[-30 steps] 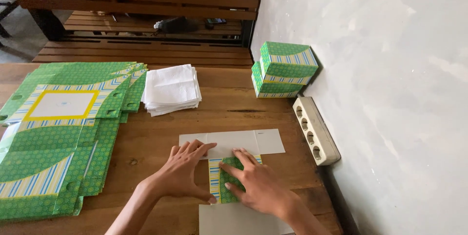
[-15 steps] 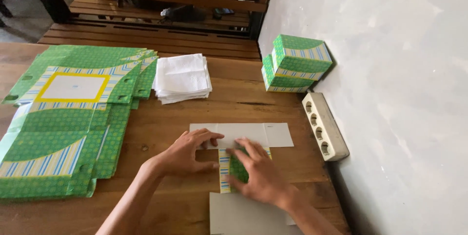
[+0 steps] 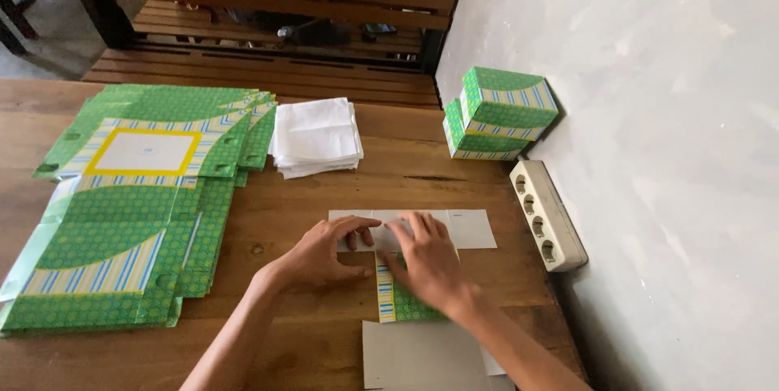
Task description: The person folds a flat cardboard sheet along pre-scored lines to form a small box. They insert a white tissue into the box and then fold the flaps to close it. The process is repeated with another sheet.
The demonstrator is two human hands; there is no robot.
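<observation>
Step in hand: You were folding a flat box blank (image 3: pixel 410 273) on the table (image 3: pixel 422 168), pressing a crease where the white underside met the green printed panel; by the look of it the fold was only begun.
Left hand: Your left hand (image 3: pixel 324 253) lay palm down on the blank's white flap, fingers spread and flat, its grip closed on nothing.
Right hand: Your right hand (image 3: pixel 426 257) pressed beside it, touching it at the fingertips, the grip likewise open and flat, pinning the card rather than holding it.
Where the blank lay: At 6 o'clock on the table, right before you, one white flap reaching toward 3 o'clock.
Next move, as judged: It called for firm, even pressure along the crease, then lifting the panel upright without letting the card slide.
Around you: A stack of unfolded green blanks (image 3: pixel 138 204) sat at 9 o'clock, a pile of white paper sheets (image 3: pixel 316 135) at 12, two finished green boxes (image 3: pixel 499 115) at 2 by the wall, and a power strip (image 3: pixel 548 212) at 3.
</observation>
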